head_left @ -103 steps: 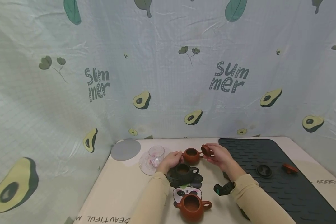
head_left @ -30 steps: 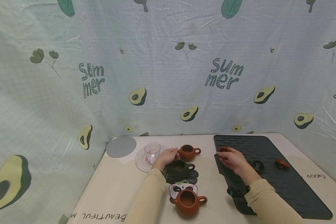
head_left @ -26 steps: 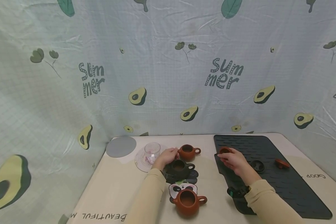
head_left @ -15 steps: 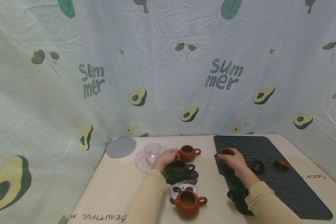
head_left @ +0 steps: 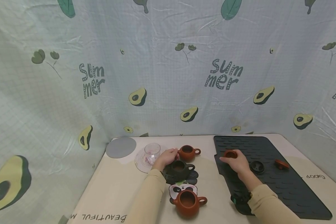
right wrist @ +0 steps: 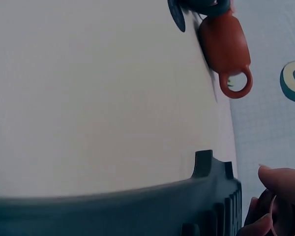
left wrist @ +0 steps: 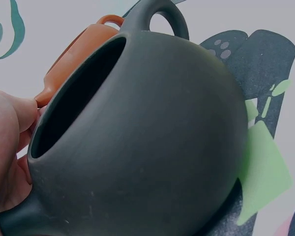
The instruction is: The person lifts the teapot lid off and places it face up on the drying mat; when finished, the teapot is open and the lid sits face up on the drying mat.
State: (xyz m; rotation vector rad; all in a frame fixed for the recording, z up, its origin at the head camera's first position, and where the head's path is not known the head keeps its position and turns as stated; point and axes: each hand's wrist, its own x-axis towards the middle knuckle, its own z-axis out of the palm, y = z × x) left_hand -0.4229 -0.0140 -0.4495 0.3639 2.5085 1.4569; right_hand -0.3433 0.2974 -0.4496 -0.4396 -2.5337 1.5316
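Note:
My left hand [head_left: 168, 157] pinches the spout of the far reddish-brown teapot [head_left: 188, 152], which stands lidless at the back of the table. In the left wrist view, a lidless dark teapot [left wrist: 152, 128] fills the foreground, its spout near the palm of that hand. My right hand [head_left: 238, 161] holds a reddish-brown teapot lid [head_left: 230, 153] low over the left part of the black mat [head_left: 285, 189], its hollow side up. The thumb hides the lid's lower edge. Closest to me is another lidless reddish-brown teapot [head_left: 187, 203].
On the mat lie a black lid [head_left: 257, 167] and a second reddish-brown lid [head_left: 282, 164]. A clear glass cup [head_left: 152, 152] stands on a glass saucer [head_left: 138, 161] left of the teapots. Patterned sheeting [head_left: 168, 77] hangs behind the table.
Since the earliest frame, my right hand has carried the lid from beside the far teapot rightward onto the mat area, lately shifting slightly right and nearer. My left hand stays at the spout.

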